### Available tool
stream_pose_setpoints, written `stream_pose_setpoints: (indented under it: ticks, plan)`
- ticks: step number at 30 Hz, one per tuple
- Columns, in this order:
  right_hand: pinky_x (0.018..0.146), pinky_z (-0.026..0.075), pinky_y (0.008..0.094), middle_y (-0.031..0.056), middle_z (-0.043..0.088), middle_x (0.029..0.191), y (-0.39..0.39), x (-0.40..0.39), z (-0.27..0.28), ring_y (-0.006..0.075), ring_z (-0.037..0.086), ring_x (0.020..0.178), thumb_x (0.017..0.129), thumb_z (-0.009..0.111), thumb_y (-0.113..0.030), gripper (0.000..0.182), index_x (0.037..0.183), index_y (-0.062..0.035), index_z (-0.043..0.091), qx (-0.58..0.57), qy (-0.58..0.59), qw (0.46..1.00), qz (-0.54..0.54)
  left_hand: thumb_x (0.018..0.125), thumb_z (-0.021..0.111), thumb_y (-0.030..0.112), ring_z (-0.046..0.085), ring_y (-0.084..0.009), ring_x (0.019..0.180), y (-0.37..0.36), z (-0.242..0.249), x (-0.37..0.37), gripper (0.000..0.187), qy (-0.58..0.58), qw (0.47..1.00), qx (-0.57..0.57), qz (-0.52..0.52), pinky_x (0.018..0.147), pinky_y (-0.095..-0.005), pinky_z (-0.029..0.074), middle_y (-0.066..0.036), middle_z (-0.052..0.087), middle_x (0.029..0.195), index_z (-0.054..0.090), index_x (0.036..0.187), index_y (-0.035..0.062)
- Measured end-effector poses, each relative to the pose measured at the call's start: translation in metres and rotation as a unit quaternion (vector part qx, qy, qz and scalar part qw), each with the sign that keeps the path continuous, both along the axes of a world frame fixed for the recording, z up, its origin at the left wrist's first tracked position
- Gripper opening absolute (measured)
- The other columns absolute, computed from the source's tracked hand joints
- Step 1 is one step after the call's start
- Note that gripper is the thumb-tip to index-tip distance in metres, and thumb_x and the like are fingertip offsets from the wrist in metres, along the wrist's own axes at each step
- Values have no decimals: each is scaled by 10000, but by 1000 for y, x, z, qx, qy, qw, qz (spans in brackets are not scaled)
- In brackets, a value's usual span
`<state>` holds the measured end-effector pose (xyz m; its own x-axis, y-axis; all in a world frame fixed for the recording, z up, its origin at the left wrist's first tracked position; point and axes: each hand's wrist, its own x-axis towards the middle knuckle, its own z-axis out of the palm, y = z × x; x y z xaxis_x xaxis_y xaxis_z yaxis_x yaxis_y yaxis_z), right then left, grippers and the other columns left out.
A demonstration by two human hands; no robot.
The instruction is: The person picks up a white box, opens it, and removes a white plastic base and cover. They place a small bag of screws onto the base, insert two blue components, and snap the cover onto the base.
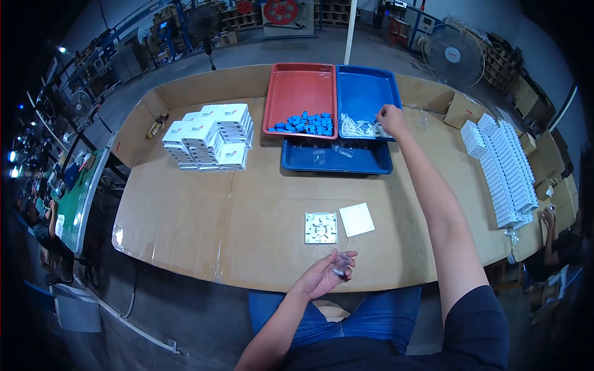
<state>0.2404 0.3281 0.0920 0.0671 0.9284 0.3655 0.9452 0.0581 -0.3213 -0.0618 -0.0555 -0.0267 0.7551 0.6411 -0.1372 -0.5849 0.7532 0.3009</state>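
Observation:
My right hand [391,117] reaches far forward into the blue tray [365,93], fingers pinched among the pile of white parts [359,128] at its near edge. My left hand [325,275] rests palm up near the table's front edge and holds a small clear plastic bag [341,263]. Just beyond it lie a white square base plate [321,227] with moulded detail and a plain white square cover [357,219] to its right.
A red tray [300,86] holds several small blue parts [304,122]. A second blue tray [337,162] sits in front of both. Stacked white boxes [210,137] stand at left, rows of white pieces [504,167] at right. Other people sit at both table ends.

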Motion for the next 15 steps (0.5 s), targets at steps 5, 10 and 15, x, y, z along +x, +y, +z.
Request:
stream_pose_setpoints:
  ticks: [5,10,15]
  plan:
    - [646,487,258,7,750,880,-31,14,-4,78,619,736,884,726,-101,65,927,-60,754,-16,322,945,61,1126,384,456,606,-205,936,1,-4,0,597,-16,1000,-10,12,926,-352,501,-101,635,1120,487,1453,-33]
    - [590,385,218,-40,661,816,-146,-21,-2,31,489,675,944,733,-137,119,1018,-50,762,-58,521,846,100,1126,385,458,603,-194,928,-2,-3,1,605,-12,1000,4,23,909,-334,505,-86,646,1095,496,1451,-41]
    - [618,405,204,-35,695,846,-271,-56,-35,22,555,731,933,747,-102,127,1041,-35,750,-151,524,831,110,1121,396,467,610,-192,900,0,-1,1,598,-4,1000,-7,23,920,-356,499,-85,652,1077,500,1433,-32]
